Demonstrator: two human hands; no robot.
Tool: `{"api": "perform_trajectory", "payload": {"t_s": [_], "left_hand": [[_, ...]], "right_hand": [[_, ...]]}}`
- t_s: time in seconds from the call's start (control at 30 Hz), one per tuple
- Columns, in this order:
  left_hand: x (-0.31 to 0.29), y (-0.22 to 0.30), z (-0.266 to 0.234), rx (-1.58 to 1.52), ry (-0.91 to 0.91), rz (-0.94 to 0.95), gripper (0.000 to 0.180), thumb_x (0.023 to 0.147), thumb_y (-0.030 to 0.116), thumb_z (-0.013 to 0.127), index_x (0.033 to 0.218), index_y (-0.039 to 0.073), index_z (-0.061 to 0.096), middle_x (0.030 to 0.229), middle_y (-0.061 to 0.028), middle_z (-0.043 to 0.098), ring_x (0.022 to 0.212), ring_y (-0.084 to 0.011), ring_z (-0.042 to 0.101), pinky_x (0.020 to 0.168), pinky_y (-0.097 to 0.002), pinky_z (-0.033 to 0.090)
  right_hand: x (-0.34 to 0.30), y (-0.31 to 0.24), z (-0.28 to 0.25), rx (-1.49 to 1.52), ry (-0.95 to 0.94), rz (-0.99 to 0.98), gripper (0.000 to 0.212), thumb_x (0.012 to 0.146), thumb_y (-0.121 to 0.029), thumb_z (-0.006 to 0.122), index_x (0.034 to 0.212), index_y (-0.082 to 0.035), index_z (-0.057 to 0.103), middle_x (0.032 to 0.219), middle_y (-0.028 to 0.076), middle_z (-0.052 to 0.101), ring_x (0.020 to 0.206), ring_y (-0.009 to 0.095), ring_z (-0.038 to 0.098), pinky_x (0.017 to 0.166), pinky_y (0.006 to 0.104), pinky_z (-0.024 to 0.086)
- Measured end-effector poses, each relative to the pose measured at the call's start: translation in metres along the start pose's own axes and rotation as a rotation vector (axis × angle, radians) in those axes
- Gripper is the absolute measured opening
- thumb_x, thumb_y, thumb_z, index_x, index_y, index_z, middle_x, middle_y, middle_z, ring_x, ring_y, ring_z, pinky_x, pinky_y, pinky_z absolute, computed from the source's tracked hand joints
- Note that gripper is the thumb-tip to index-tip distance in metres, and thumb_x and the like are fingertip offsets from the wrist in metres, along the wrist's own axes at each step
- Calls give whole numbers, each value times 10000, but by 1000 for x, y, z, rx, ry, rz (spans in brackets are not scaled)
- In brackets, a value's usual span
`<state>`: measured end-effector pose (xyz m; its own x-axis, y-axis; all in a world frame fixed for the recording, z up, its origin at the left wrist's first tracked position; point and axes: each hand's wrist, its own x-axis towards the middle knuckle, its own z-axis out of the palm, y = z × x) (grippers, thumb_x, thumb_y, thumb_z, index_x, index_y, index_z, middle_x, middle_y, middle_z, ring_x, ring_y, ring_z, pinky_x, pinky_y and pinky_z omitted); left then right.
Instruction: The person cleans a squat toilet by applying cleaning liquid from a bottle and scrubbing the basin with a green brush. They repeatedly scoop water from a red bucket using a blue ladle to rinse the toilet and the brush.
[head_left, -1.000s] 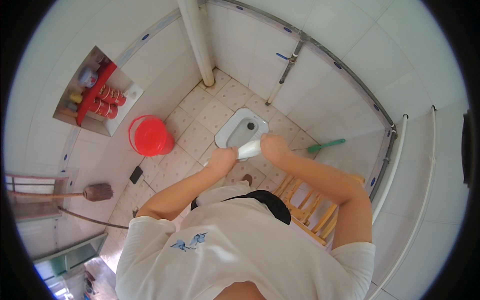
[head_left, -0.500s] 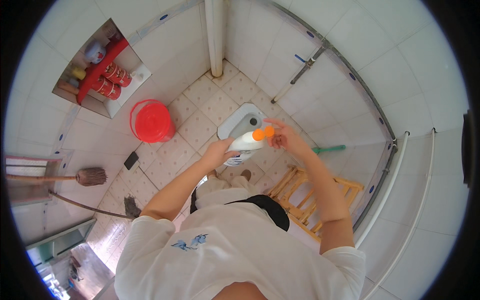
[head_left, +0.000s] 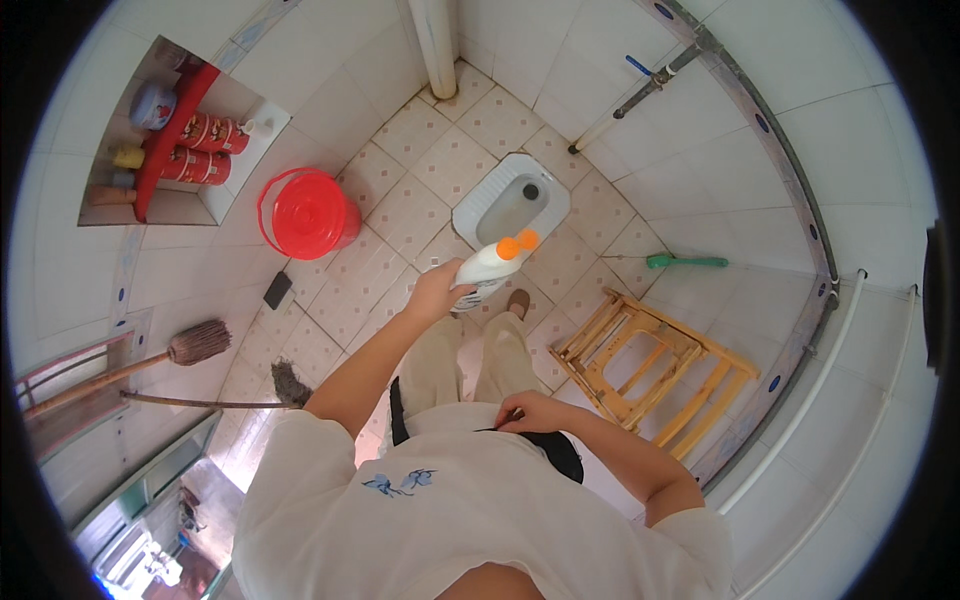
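A white squeeze bottle [head_left: 490, 266] with a two-part orange top is gripped around its body by my left hand [head_left: 438, 290]. It tilts up and to the right, and from this view its top appears just below the near end of the squat toilet [head_left: 512, 200]. At my waist, my right hand [head_left: 535, 412] has its fingers curled closed on the edge of a black waist strap [head_left: 563, 455]. Part of what those fingers pinch is hidden.
A lidded red bucket [head_left: 308, 215] stands left of the toilet, below a wall niche with red cans [head_left: 200, 165]. A folded wooden rack [head_left: 650, 365] and a green-handled brush [head_left: 685, 262] lie right. A broom [head_left: 198, 343] and mop [head_left: 290, 385] are left.
My right hand has left the bottle's orange top and come down to my waist. My left hand still holds the bottle. The view has shifted, so the toilet appears higher up.
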<state>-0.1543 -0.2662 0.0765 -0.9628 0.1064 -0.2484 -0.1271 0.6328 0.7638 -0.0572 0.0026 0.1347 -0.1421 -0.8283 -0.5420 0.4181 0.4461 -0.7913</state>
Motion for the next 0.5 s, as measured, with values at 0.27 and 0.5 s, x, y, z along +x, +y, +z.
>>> {"api": "perform_trajectory", "payload": {"t_s": [0.27,0.5], "left_hand": [[34,23,35,-34,-22,-191,422,750,247,720,1099,72,560,840,-129,622,745,-264,562,679,-343,441],[66,46,61,-113,-85,-219,398,761,250,715,1066,50,558,897,-145,631,815,-296,590,720,-367,450]], "right_hand": [[-66,0,-43,-582,18,2,183,688,-147,688,841,-62,635,863,111,639,820,298,609,699,376,477],[-134,27,-50,-503,-2,228,151,691,-202,654,793,-94,627,777,120,638,777,329,606,656,417,463]]}}
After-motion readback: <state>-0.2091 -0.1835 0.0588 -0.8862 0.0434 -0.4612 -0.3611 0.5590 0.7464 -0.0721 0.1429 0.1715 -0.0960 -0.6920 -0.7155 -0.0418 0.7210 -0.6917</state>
